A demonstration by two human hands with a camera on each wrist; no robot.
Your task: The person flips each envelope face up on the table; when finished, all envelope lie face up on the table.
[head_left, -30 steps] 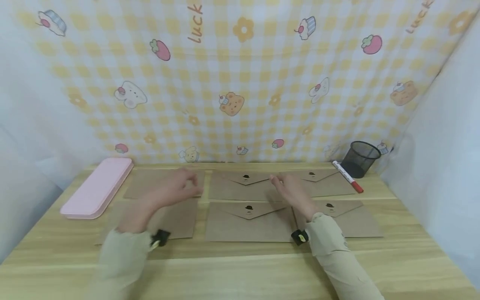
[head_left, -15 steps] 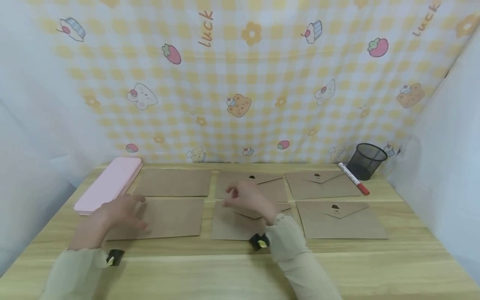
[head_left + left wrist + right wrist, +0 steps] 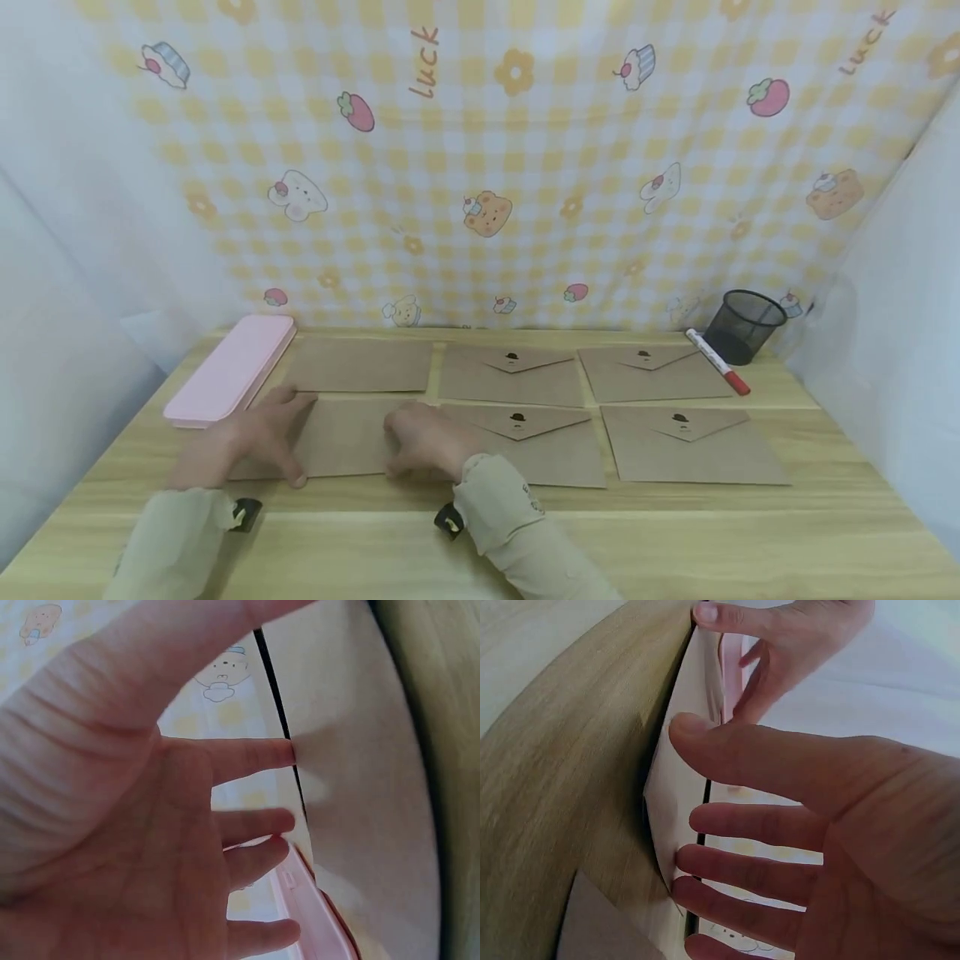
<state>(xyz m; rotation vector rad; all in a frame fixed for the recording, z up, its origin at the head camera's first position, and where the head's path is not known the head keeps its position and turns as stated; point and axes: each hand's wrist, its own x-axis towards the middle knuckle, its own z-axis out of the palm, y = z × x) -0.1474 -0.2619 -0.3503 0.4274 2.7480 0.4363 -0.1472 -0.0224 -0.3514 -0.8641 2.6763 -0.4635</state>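
Observation:
In the head view a plain brown envelope (image 3: 345, 437) lies at the front left, between my two hands. My left hand (image 3: 251, 437) is spread over its left end, the thumb by the near edge and the fingers toward the far edge. At the other end, my right hand (image 3: 431, 437) is placed over the envelope's right edge. The right wrist view has the same envelope (image 3: 679, 780) beneath straight fingers (image 3: 739, 859), with the tips right at it. My left fingers (image 3: 251, 757) look extended and apart in the left wrist view.
Several other brown envelopes lie in two rows, including a plain one (image 3: 363, 365) behind and a flap-up one (image 3: 555, 458) beside my right hand. A pink case (image 3: 232, 367) lies at the left. At the back right are a red-capped marker (image 3: 716, 361) and a black mesh cup (image 3: 742, 325).
My left hand has come left and nearer, from above the back left envelope to the front left one. My right hand has travelled left across the middle envelopes to that same envelope.

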